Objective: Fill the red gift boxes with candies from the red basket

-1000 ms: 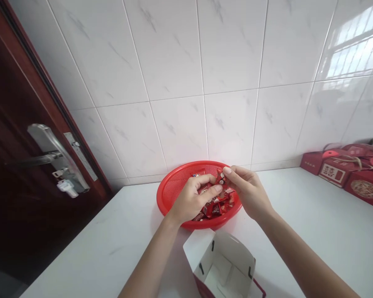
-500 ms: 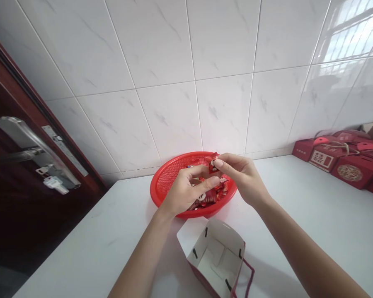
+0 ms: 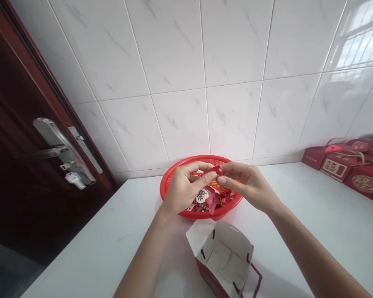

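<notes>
Above a red plastic basket (image 3: pixel 169 182), my left hand (image 3: pixel 185 188) and my right hand (image 3: pixel 250 184) meet at a small red wrapped candy (image 3: pixel 216 169). The thumb and fingers of each hand pinch it, and they cover much of the wrapper. Several red and maroon packets lie in the basket, one a maroon sweet packet (image 3: pixel 207 198) with a white round label. Closer to me stands an open gift box (image 3: pixel 226 256), white inside, with black cord ends and a dark red cord at its right side.
Several red gift boxes (image 3: pixel 365 176) stand at the right against the tiled wall (image 3: pixel 177 120). On the left is a dark red door (image 3: pixel 15 124) with a metal handle and keys (image 3: pixel 74 180). All the boxes rest on a white countertop (image 3: pixel 127 231).
My left fingers have closed onto the candy that my right hand was holding up, and the right hand has lowered slightly. The whole view has shifted, so things appear farther right.
</notes>
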`<state>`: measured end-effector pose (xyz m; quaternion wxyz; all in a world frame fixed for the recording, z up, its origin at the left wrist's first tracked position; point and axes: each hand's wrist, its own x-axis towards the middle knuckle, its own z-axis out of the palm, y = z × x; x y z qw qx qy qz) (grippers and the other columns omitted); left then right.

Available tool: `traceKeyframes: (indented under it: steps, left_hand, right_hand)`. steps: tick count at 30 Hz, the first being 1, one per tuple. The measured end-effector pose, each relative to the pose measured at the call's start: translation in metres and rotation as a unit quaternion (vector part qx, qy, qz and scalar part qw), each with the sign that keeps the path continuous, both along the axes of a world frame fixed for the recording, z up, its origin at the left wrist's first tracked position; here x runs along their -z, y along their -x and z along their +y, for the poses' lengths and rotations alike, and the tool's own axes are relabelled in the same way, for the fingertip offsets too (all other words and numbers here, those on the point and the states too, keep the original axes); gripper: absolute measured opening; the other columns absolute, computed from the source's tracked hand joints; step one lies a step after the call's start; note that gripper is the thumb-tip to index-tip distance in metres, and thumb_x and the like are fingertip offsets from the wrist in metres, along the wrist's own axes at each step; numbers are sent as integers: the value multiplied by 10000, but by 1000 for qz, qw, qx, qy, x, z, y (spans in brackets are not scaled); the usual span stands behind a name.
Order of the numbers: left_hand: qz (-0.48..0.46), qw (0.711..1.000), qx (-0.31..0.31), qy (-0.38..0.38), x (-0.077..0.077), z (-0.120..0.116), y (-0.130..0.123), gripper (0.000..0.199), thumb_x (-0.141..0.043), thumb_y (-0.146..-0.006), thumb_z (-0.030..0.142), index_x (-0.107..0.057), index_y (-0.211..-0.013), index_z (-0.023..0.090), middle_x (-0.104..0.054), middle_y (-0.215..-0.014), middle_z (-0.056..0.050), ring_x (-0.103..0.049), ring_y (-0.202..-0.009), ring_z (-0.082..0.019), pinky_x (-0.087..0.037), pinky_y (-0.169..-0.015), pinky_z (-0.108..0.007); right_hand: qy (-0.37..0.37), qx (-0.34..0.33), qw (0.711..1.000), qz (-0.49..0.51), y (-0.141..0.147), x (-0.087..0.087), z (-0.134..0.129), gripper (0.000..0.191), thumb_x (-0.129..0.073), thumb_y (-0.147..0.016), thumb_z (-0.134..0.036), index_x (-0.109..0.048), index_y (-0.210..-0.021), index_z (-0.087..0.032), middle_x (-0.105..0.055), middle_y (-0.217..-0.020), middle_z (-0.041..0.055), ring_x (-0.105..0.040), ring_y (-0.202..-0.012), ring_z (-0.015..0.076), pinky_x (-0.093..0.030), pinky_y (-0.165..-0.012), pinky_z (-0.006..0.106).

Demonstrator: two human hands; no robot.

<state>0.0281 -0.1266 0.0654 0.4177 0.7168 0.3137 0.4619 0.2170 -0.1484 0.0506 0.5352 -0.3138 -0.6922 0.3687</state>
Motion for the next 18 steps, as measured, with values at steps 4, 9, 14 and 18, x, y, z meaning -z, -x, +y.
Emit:
traceKeyframes:
  steps: [4, 9, 14, 18]
  left_hand:
    - [-35, 999, 2, 11, 4, 3, -1, 258, -780, -818, 416, -736, -941, 194, -752, -909, -33, -698, -694, -168, -567, -596, -267]
    - [-48, 998, 18, 23, 5, 3, -3, 287, -789, -804, 431, -738, -928, 177, -757, -937, -53, -713, -746, -194, -592, -621, -288]
    - [-43, 999, 25, 14, 3, -2, -5, 249, -778, -817, 423, -733, -879, 187, -739, -875, -27, -684, -664, -159, -553, -563, -256]
    - [-41, 999, 22, 14, 0, -5, -4, 247, -799, -790, 428, -734, -841, 194, -718, -788, -7, -628, -563, -120, -503, -493, -224]
  right_hand:
    - [-16, 26, 999, 32, 2, 2, -1, 229, -783, -831, -398, -752, -984, -230, -771, -958, 53, -725, -840, 211, -597, -736, 350]
    - [-40, 74, 995, 49, 2, 0, -5, 151, -781, -831, -362, -758, -900, -231, -766, -854, 35, -715, -756, 197, -599, -697, 349]
    - [-75, 96, 992, 23, 0, -2, -9, 90, -753, -857, -325, -761, -887, -241, -745, -769, 13, -688, -693, 181, -583, -664, 336]
    - [-86, 103, 991, 7, -1, -1, -10, 113, -738, -871, -347, -749, -895, -236, -736, -763, 16, -673, -682, 184, -570, -658, 340]
